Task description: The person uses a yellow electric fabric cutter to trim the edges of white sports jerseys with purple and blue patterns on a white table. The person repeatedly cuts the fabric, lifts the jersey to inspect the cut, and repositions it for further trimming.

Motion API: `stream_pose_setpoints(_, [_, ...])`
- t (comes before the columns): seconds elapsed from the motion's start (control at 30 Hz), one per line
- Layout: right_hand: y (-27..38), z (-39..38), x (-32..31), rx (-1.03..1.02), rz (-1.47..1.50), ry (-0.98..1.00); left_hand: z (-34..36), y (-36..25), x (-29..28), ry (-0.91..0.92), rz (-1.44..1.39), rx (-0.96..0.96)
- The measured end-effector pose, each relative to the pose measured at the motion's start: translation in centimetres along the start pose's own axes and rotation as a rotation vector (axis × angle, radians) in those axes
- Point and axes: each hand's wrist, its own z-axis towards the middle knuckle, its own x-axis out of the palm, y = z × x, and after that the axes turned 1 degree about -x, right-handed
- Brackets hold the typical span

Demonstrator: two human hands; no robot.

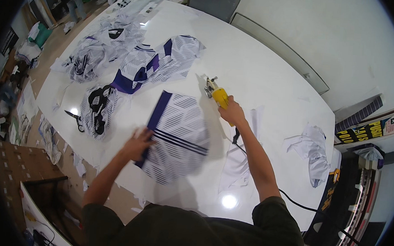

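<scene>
Cutter (220,97) clamped in right hand (232,112); left hand (138,144) blurred at fabric (181,129), can't tell grip.

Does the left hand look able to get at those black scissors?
Probably yes: the black scissors look uncovered beside the crumpled fabric bundle. That bundle lies partly between them and the left hand, but seems low enough to reach over.

The left hand (138,144) is touching the navy-banded edge of a patterned fabric panel (181,117). The right hand (232,112) is gripping a yellow corded electric cutter (220,98), its metal head pointing beyond that hand. Scissors (80,123) are lying left of the left hand; a white fabric piece (236,169) is lying bodyward of the right hand.
</scene>
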Motion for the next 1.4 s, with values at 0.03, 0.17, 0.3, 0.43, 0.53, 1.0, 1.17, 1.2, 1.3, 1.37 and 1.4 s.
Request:
stream_pose_setpoints(0.03, [-0.4,-1.6,0.1,0.009,0.003,-0.008,-1.0,2.0,0.5,-0.120,0.030,-0.111])
stream_pose_setpoints(0.17, [-1.2,-10.2,2.2,-0.022,0.046,-0.010,1.2,3.5,2.5,-0.440,-0.033,-0.479])
stream_pose_setpoints(0.3, [-1.7,-19.2,5.0,0.005,0.049,-0.003,3.0,-3.0,1.2,-0.271,-0.410,-0.693])
stream_pose_setpoints(0.43, [-1.7,-28.3,7.9,0.024,0.109,0.044,0.5,-4.0,3.6,-0.184,-0.322,-0.405])
stream_pose_setpoints(0.53, [-0.7,-35.1,9.5,0.070,0.100,0.107,-1.7,-5.4,4.7,-0.171,-0.318,-0.279])
stream_pose_setpoints(1.0, [4.3,-36.8,13.1,0.168,0.146,0.024,-3.4,-5.0,5.2,-0.177,-0.325,-0.130])
stream_pose_setpoints(1.17, [5.1,-36.3,13.6,0.169,0.136,-0.014,-3.5,-5.0,5.3,-0.194,-0.331,-0.119])
stream_pose_setpoints(1.2, [5.2,-36.0,13.8,0.168,0.136,-0.012,-3.6,-5.0,5.2,-0.192,-0.335,-0.124])
stream_pose_setpoints(1.3, [5.9,-34.8,14.1,0.163,0.142,-0.038,-3.6,-4.9,5.4,-0.201,-0.353,-0.128])
stream_pose_setpoints(1.37, [6.2,-34.0,14.3,0.162,0.132,-0.052,-3.6,-4.9,5.6,-0.197,-0.364,-0.126])
stream_pose_setpoints(1.4, [6.3,-33.4,14.3,0.158,0.128,-0.063,-3.5,-4.8,5.5,-0.199,-0.366,-0.125])
